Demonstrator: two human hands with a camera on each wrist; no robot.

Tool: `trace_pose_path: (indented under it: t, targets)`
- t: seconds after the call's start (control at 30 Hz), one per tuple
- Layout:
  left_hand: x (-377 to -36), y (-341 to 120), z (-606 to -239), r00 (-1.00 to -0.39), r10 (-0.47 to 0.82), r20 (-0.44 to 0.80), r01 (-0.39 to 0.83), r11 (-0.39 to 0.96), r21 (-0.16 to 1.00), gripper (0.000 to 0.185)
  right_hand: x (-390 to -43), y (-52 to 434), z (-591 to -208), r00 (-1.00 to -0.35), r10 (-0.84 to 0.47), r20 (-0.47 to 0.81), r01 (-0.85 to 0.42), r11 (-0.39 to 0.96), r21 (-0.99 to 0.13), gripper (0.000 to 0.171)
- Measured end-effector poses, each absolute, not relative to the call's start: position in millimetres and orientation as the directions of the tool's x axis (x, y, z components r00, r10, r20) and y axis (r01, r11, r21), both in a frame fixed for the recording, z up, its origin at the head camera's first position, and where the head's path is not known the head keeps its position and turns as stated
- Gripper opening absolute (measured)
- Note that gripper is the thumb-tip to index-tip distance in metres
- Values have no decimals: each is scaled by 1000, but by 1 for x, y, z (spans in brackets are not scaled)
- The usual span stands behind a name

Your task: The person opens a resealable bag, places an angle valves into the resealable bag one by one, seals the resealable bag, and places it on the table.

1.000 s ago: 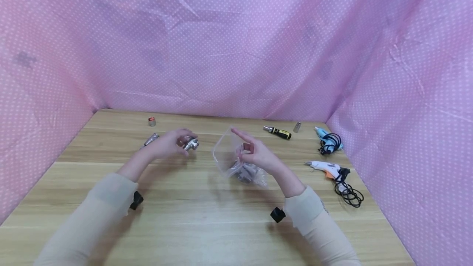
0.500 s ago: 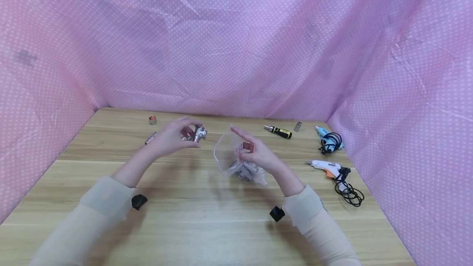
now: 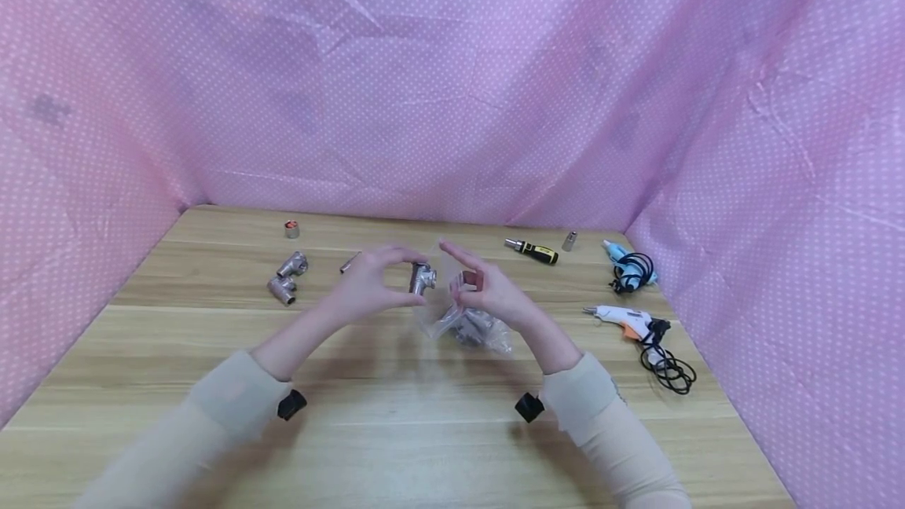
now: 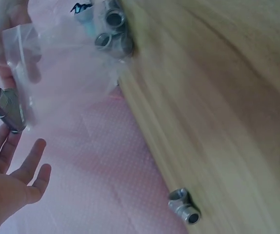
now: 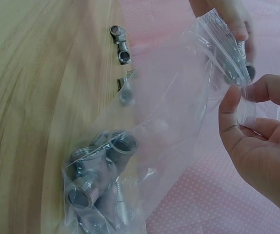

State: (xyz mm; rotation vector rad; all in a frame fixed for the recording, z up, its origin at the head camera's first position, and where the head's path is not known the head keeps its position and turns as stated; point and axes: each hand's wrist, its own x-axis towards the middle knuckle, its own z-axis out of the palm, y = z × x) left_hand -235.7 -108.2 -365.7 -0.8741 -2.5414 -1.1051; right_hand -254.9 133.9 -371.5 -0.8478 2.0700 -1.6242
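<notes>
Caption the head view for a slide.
Left grip holds a metal fitting at the mouth of a clear bag pinched by the right grip; a white glue gun lies at right.

no readable text, yellow marking on screwdriver (image 3: 533, 251) too small to read, marking on white gun (image 3: 622, 318), right of screwdriver, likewise

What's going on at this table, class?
A person's left grip pinches a threaded metal pipe fitting right by the mouth of a clear zip bag, whose edge the right grip holds. More fittings sit inside the bag, and loose fittings lie on the wooden table, off to the left.
</notes>
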Motion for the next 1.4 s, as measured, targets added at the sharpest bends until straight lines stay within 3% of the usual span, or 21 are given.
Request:
trace_pose_path:
  t: [0.4,0.83,1.1,1.4]
  targets:
    - [-240,-92,-389,-829,455,326,554,585,592,70,-253,131,-370,-747,-661,73,-232,157,-960,84]
    - [-237,-94,-384,-804,480,350,587,554,590,70,-252,130,-370,-751,-657,68,-230,163,-960,86]
    - [-230,-113,-369,-776,496,388,624,516,587,65,-250,130,-367,-754,-654,66,-208,142,-968,84]
    - [-221,-152,-354,-824,488,287,551,573,607,75,-251,133,-369,-761,-645,72,-218,149,-965,84]
